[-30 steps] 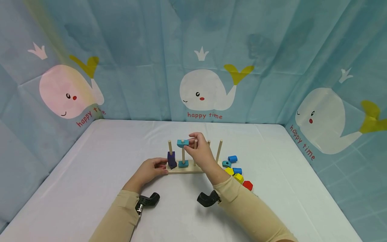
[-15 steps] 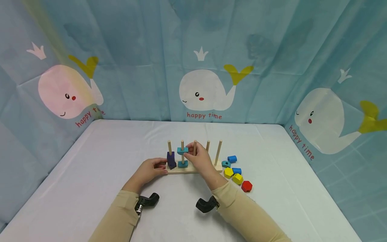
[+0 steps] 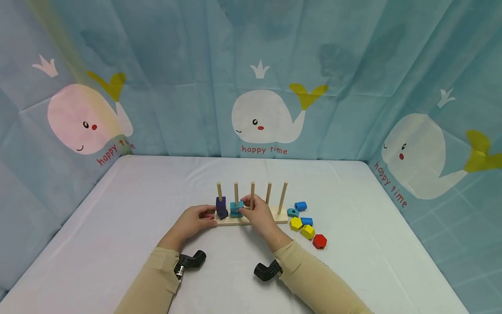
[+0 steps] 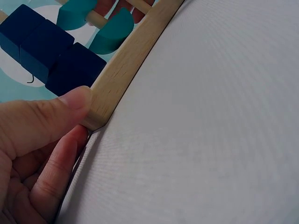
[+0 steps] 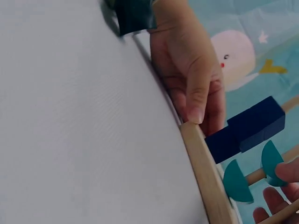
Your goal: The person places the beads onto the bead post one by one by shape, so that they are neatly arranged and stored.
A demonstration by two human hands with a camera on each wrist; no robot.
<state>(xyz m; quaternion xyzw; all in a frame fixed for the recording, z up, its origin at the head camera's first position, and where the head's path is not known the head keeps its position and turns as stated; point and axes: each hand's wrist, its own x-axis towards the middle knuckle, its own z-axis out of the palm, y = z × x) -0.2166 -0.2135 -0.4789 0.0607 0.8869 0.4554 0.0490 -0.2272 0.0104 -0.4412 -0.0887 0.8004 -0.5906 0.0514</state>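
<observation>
Right hand (image 3: 256, 213) has its fingers pinched narrow on the upper teal block (image 5: 269, 161), which is threaded on peg 2 (image 3: 236, 192) from the left, a gap above the lower teal block (image 5: 234, 181). Its far-side grip is cropped, hard to judge. Left hand (image 3: 195, 218) pinches the end of the base (image 4: 128, 60), thumb on top. Best handling: keep the block level so the hole doesn't bind, lower straight, release just above contact, keep the base pinned. Materials: pale wood with visible grain, round dowel pegs, smooth painted half-round blocks; 3 boxy dark blue blocks (image 3: 221, 205) on peg 1; wrinkled white cloth on the table (image 3: 176, 179); 2 yellow hexagonal blocks (image 3: 296, 223) lie right.
</observation>
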